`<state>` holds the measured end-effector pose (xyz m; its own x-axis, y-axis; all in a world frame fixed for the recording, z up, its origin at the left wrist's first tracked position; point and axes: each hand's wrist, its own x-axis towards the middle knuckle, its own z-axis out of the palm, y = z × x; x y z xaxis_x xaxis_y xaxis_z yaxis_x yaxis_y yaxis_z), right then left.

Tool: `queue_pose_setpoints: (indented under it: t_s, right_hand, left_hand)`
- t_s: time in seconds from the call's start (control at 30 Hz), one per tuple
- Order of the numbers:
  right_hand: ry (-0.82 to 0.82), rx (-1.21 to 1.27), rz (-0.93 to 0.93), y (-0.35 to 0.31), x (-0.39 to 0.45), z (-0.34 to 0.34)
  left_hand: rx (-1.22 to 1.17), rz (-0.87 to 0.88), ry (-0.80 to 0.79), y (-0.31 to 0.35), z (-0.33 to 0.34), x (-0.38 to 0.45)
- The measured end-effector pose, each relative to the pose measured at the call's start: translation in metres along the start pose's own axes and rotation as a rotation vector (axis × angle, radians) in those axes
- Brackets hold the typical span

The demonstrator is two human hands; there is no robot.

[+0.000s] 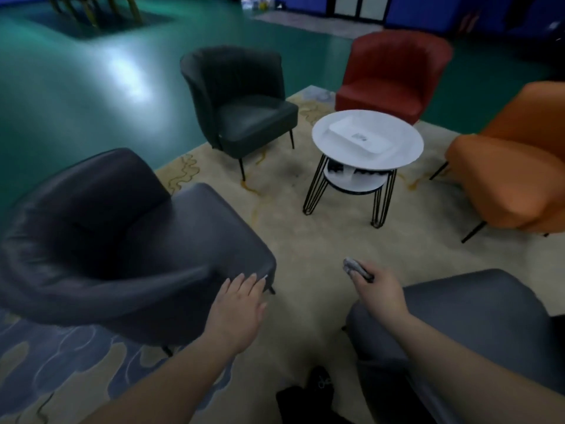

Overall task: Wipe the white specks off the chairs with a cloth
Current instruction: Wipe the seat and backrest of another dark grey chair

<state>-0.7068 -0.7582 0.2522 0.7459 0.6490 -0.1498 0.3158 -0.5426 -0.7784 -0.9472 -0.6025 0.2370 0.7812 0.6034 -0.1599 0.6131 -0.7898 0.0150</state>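
Note:
A dark grey armchair [128, 240] stands at the near left. My left hand [241, 304] reaches toward its front corner with straight fingers, the fingertips at the seat's edge. My right hand [377, 290] grips a bunched grey cloth [356, 267] above the carpet, between that chair and a second grey chair [477, 316] at the near right. Farther off stand a dark green chair [244, 108], a red chair [394, 75] and an orange chair [513, 169]. The picture is too blurred to show any white specks.
A round white two-tier table [406, 142] on black wire legs stands in the middle of the beige carpet [305, 240], with a white tray [360, 136] on top. A green shiny floor [76, 81] lies beyond. My dark shoes [312, 396] show at the bottom.

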Motion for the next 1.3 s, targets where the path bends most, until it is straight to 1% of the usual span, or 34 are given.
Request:
queue_pose_setpoints:
  t_s: [0.07, 0.2, 0.37, 0.47, 0.63, 0.73, 1.07, 1.17, 1.23, 1.3]
  right_hand:
    - [0.034, 0.008, 0.011, -0.001, 0.034, -0.010]
    - [0.070, 0.003, 0.028, -0.009, 0.106, -0.032]
    - [0.123, -0.023, 0.002, -0.023, 0.180, -0.055]
    - [0.135, 0.034, -0.008, -0.027, 0.214, -0.062]
    - [0.165, 0.079, 0.043, -0.025, 0.272, -0.062]
    - [0.191, 0.077, 0.067, -0.026, 0.309, -0.059]
    - [0.369, 0.139, 0.068, -0.050, 0.434, -0.062]
    - [0.391, 0.150, 0.126, -0.051, 0.463, -0.064]
    - [0.397, 0.189, 0.140, -0.048, 0.484, -0.068]
    - [0.390, 0.172, 0.143, -0.047, 0.507, -0.075]
  left_hand:
    - [0.004, 0.020, -0.017, 0.003, -0.005, 0.039]
    - [-0.008, 0.002, -0.004, 0.010, -0.021, 0.112]
    - [-0.042, -0.027, 0.048, 0.018, -0.050, 0.190]
    - [-0.057, -0.040, 0.053, 0.020, -0.062, 0.227]
    - [-0.022, 0.016, 0.036, 0.014, -0.071, 0.291]
    - [-0.002, 0.062, -0.001, 0.007, -0.069, 0.338]
    - [0.002, 0.209, 0.003, -0.013, -0.091, 0.512]
    - [0.031, 0.247, -0.010, -0.013, -0.098, 0.554]
    - [0.019, 0.248, -0.018, -0.009, -0.101, 0.582]
    - [0.009, 0.255, -0.027, -0.002, -0.104, 0.612]
